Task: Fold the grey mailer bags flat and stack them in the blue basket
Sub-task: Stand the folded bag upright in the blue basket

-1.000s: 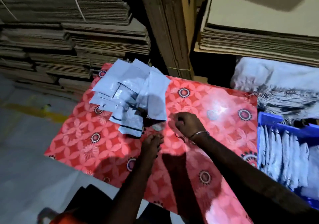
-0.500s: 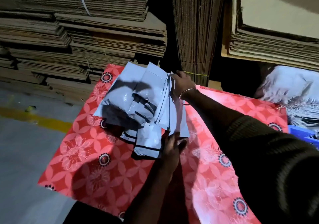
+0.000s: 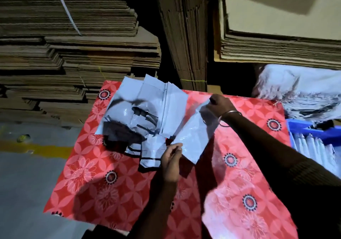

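Stacked flattened cardboard (image 3: pixel 73 54) is seen along the back and left, behind a desk (image 3: pixel 88 183) covered with a red flowered cloth. Near the desk's far left corner a loose pile of grey mailer bags (image 3: pixel 140 113) is spread, some with dark edges. Just right of the pile, one grey mailer bag (image 3: pixel 193 137) is held up off the cloth, slanting from lower left to upper right. Its near lower corner is pinched by the left hand (image 3: pixel 170 157), and its far upper corner is gripped by the right hand (image 3: pixel 219 104), on whose wrist a metal bangle (image 3: pixel 228 118) is worn. At the desk's right edge a blue basket (image 3: pixel 313 133) is seen, with folded grey bags (image 3: pixel 313 150) packed upright inside it.
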The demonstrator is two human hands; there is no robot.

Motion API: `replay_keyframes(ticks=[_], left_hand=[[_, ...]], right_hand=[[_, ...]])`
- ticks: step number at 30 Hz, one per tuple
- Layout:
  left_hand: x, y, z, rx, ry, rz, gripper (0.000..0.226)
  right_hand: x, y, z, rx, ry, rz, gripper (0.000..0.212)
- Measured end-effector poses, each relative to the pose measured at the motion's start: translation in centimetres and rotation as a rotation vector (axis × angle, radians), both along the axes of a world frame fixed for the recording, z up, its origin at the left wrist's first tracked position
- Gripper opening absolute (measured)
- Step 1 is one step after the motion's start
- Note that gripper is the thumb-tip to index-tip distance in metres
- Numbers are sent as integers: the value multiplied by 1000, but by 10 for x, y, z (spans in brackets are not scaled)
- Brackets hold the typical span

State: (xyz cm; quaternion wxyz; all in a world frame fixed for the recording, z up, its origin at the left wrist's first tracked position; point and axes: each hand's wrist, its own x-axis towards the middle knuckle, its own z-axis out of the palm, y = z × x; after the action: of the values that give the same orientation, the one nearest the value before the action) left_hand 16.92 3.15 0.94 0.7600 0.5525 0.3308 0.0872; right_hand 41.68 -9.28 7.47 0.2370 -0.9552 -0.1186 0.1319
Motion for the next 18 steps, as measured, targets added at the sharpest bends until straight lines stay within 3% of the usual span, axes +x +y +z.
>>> replay_keyframes(ticks=[2,9,18], left_hand=[[-4,-7,-5,9,37,-50,12],[-14,-44,-25,340,95,-307,19],[-38,-85,-48,774,233,-508,32]], right_hand=[[-20,-47,-8,22,38,-90,11],[-134,-182,-61,59,187,-396,21],[-211,-227,-99,95,207,-550,29]])
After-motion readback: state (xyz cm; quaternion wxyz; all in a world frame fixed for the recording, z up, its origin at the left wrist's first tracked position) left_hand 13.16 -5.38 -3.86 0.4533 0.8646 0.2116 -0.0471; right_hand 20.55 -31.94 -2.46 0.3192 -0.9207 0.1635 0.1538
